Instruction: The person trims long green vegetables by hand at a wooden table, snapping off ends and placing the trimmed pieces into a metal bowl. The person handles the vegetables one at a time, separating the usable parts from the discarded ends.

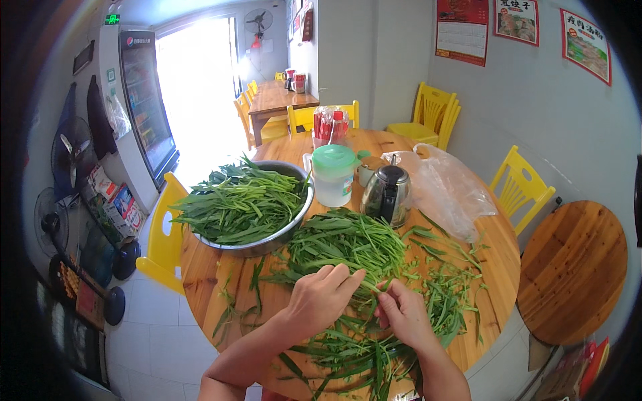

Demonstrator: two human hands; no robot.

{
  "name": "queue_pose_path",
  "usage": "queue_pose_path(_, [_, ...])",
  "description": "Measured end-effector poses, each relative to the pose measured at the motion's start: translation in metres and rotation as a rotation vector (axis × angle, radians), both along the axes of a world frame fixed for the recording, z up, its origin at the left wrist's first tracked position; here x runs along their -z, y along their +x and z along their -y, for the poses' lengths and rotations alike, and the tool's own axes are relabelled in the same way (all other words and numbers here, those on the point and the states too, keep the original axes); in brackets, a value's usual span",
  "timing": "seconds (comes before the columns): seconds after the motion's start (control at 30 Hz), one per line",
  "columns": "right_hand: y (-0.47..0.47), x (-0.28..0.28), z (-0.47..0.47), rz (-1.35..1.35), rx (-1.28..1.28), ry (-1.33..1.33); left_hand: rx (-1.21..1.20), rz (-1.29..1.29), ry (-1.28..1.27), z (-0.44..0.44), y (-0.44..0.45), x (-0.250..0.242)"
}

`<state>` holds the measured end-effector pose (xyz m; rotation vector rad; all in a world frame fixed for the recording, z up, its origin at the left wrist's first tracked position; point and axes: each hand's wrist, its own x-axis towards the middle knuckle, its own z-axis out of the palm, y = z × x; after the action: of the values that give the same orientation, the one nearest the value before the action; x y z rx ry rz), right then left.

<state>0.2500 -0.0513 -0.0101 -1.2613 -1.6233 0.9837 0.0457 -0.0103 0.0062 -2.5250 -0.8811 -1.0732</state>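
Note:
My left hand [323,295] is closed around leafy green stems at the near edge of a pile of long-leaved greens [346,240]. Just right of it, my right hand [401,308] pinches the ends of the stems between thumb and fingers. A steel basin [301,220] heaped with greens [241,200] stands beyond them on the left. Loose leaves and cut or broken stem pieces [446,295] lie to the right, and more scattered greens [351,351] lie below my hands, near the table's front edge.
On the round wooden table [200,280] stand a plastic pitcher with a green lid [333,175], a steel electric kettle [386,195], a holder of red-wrapped chopsticks [330,125] and a crumpled plastic bag [446,190]. Yellow chairs [170,240] surround it. A round wooden board [572,270] leans on the right.

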Motion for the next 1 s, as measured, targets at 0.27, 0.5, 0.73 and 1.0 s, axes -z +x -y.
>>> queue_pose_path(0.27, [0.009,-0.006,-0.004,-0.114,-0.063,-0.170,0.005,-0.023,0.004,-0.010,0.005,0.010])
queue_pose_path(0.5, [0.025,-0.004,-0.005,-0.295,-0.169,-0.206,0.205,0.318,-0.447,-0.001,0.010,0.006])
queue_pose_path(0.73, [0.026,-0.019,0.003,-0.111,-0.101,-0.116,0.266,0.502,-0.870,0.001,0.013,0.011])
queue_pose_path(1.0, [0.053,-0.018,-0.006,0.106,-0.133,0.038,0.246,0.621,-1.406,-0.005,-0.016,-0.019])
